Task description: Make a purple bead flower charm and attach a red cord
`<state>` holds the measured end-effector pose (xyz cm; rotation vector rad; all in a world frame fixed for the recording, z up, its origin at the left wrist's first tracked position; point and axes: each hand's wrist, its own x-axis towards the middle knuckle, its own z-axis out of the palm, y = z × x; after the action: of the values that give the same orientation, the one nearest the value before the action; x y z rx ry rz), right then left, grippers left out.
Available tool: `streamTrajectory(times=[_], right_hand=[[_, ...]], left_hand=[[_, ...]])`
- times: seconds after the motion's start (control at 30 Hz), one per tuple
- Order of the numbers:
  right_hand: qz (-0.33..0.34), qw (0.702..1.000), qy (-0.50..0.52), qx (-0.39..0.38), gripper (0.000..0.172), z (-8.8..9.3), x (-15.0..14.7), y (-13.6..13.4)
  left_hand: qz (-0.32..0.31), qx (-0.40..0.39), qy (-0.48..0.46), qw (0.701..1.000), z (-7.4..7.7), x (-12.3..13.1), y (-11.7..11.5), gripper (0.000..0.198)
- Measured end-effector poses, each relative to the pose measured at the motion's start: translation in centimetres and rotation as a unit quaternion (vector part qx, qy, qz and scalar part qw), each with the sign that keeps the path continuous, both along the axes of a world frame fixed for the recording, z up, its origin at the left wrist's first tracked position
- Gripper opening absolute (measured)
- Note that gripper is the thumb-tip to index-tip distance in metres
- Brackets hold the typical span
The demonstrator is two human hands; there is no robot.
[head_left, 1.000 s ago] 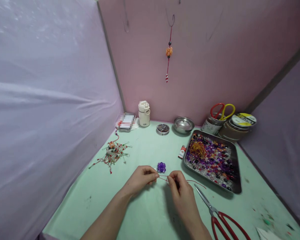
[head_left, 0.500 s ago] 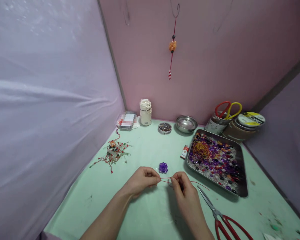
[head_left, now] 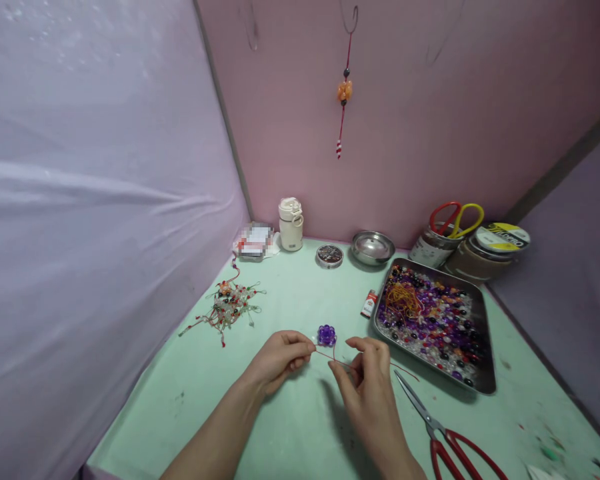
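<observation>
My left hand point(head_left: 283, 360) pinches a thin red cord point(head_left: 325, 354) between thumb and fingertips. From there the cord runs right to my right hand point(head_left: 365, 377), whose index finger and thumb are spread apart while the other fingers curl around the strand. A small loop of cord rises near the right thumb, and a loose tail comes out beyond that hand. Just behind the cord lies a square cluster of purple beads point(head_left: 327, 335) on the table. Red-handled scissors point(head_left: 433, 423) lie open to the right of my right hand.
A metal tray point(head_left: 486, 347) of mixed beads and orange thread stands right. Finished beaded strings point(head_left: 230, 303) are piled left. Behind are a cream bottle point(head_left: 291, 227), a round tin point(head_left: 329, 256), a steel bowl point(head_left: 373, 248) and jars point(head_left: 433, 248). An orange beaded charm point(head_left: 345, 91) hangs above.
My right index finger and thumb have parted, and that hand has shifted slightly. My left hand has moved a little left and up. The cord's small loop now stands higher, beside the purple beads.
</observation>
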<state>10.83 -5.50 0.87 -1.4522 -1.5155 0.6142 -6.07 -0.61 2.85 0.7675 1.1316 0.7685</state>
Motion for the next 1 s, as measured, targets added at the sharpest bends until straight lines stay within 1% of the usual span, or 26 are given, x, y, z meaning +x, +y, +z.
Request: streamTrajectory(times=[0.1, 0.17, 0.23, 0.27, 0.33, 0.43, 0.47, 0.53, 0.6, 0.63, 0.7, 0.77, 0.87, 0.93, 1.0], right_hand=[[0.065, 0.997, -0.039, 0.005, 0.007, -0.1, 0.1, 0.1], [0.102, 0.993, -0.056, 0.012, 0.013, 0.0, 0.1, 0.1], [0.113, 0.991, -0.071, 0.027, 0.015, 0.2, 0.0, 0.1], [0.113, 0.990, -0.080, 0.036, 0.015, 0.3, 0.0, 0.1], [0.120, 0.986, -0.100, 0.058, 0.016, 0.5, -0.1, 0.2], [0.139, 0.977, -0.125, 0.100, 0.017, 0.7, -0.1, 0.3], [0.148, 0.974, -0.131, 0.114, 0.018, 0.7, -0.1, 0.3], [0.173, 0.967, -0.136, 0.126, 0.020, 0.7, -0.1, 0.3], [0.197, 0.968, -0.118, 0.100, 0.019, 0.6, -0.1, 0.3], [0.202, 0.971, -0.101, 0.073, 0.018, 0.6, -0.1, 0.2], [0.191, 0.980, -0.062, 0.006, 0.017, 0.4, -0.1, 0.0], [0.164, 0.985, -0.025, -0.049, 0.019, 0.3, -0.1, -0.2], [0.135, 0.985, 0.032, -0.103, 0.021, 0.3, 0.0, -0.3], [0.129, 0.977, 0.088, -0.143, 0.024, 0.4, 0.0, -0.2], [0.129, 0.962, 0.157, -0.183, 0.027, 0.6, -0.1, 0.0]], left_hand=[[0.013, -0.004, -0.005, 1.000, -0.1, 0.1, 0.1, 0.028], [0.011, 0.017, 0.032, 0.999, -0.2, 0.2, 0.1, 0.027], [0.000, 0.073, 0.097, 0.993, -0.3, 0.2, 0.0, 0.022], [-0.011, 0.112, 0.135, 0.984, -0.3, 0.2, 0.0, 0.019], [-0.044, 0.200, 0.210, 0.956, -0.3, 0.2, -0.3, 0.013], [-0.123, 0.306, 0.283, 0.901, -0.1, -0.1, -0.7, 0.014], [-0.150, 0.326, 0.292, 0.886, 0.0, -0.2, -0.9, 0.015], [-0.195, 0.344, 0.298, 0.869, 0.2, -0.4, -1.1, 0.018], [-0.224, 0.348, 0.295, 0.861, 0.6, -0.6, -1.1, 0.018], [-0.233, 0.348, 0.292, 0.860, 0.8, -0.6, -1.1, 0.018], [-0.242, 0.343, 0.283, 0.862, 1.1, -0.7, -1.1, 0.017], [-0.239, 0.339, 0.268, 0.869, 1.4, -0.7, -1.1, 0.015], [-0.224, 0.347, 0.247, 0.877, 1.5, -0.5, -1.2, 0.015], [-0.210, 0.359, 0.240, 0.877, 1.4, -0.4, -1.2, 0.014], [-0.195, 0.375, 0.238, 0.874, 1.1, -0.3, -1.3, 0.014]])
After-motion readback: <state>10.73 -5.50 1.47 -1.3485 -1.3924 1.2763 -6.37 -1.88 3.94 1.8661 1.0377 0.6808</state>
